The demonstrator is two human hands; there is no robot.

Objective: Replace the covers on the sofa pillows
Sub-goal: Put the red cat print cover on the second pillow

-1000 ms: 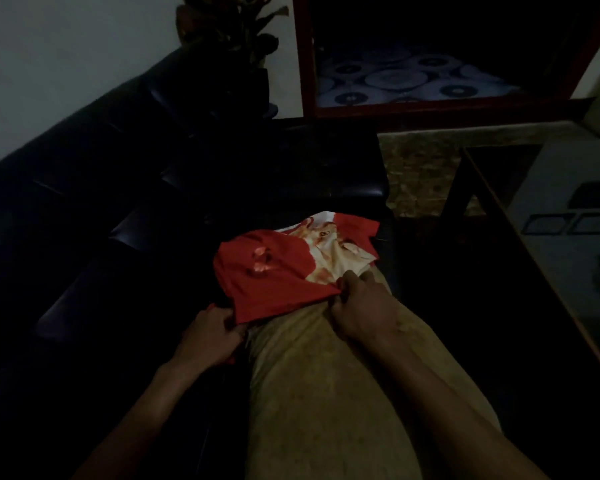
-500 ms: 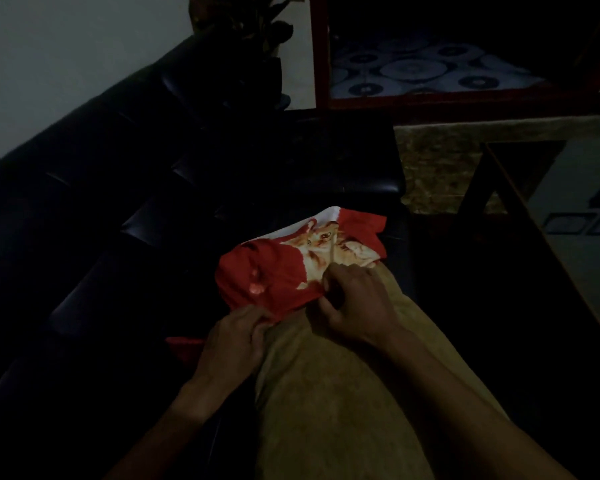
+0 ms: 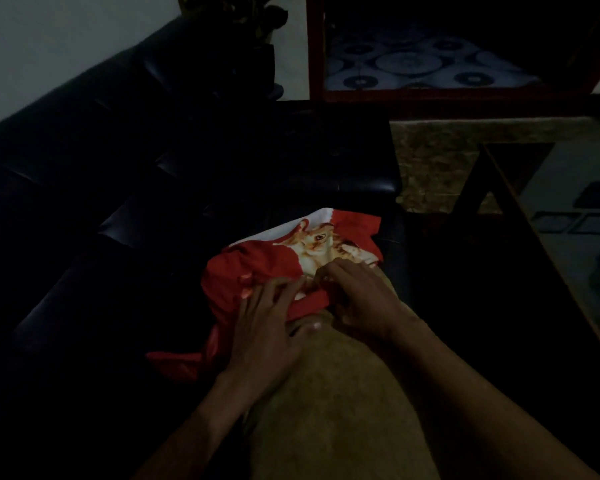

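I'm working the red cover (image 3: 257, 271) over the far end of the tan pillow (image 3: 329, 403), which lies lengthwise toward me on the black sofa (image 3: 118, 202). Only that far end is covered; a loose flap of red hangs off the pillow's left side.

To do this well, I think I should find the opening's edge with both hands, hold it wide, and draw it evenly toward me, a little on each side, so the corners seat and the printed face stays flat.

My left hand (image 3: 267, 320) lies over the bunched cloth, fingers spread and fairly straight, pressing it down, thumb on the bare pillow. My right hand (image 3: 361, 299), just beside it, has fingers curled into the cover's hem, pinching it. Both forearms reach forward along the pillow.
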